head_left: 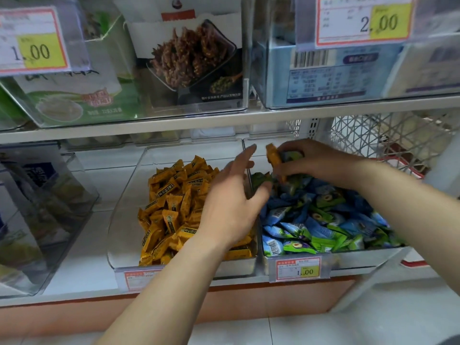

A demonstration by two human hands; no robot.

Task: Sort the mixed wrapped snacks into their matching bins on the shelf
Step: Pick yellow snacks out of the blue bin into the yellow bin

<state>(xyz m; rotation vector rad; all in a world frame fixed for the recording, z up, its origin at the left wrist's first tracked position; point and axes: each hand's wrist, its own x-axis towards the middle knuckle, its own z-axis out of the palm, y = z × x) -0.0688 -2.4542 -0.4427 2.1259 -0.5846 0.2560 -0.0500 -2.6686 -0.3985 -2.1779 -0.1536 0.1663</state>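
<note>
Head view. Right hand: fingers curled, clamped on one orange wrapped snack and a blue-green packet, above the 12 o'clock end of the blue-and-green snack bin. Left hand: fingers straight and apart, holding nothing, over the wall between the bins. Orange snack bin: at 9 o'clock of the other, heaped. Price tag: at 6 o'clock on the blue-and-green snack bin.

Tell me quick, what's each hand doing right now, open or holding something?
Left hand: open, holding nothing.
Right hand: closed, holding an orange wrapped snack.
</note>
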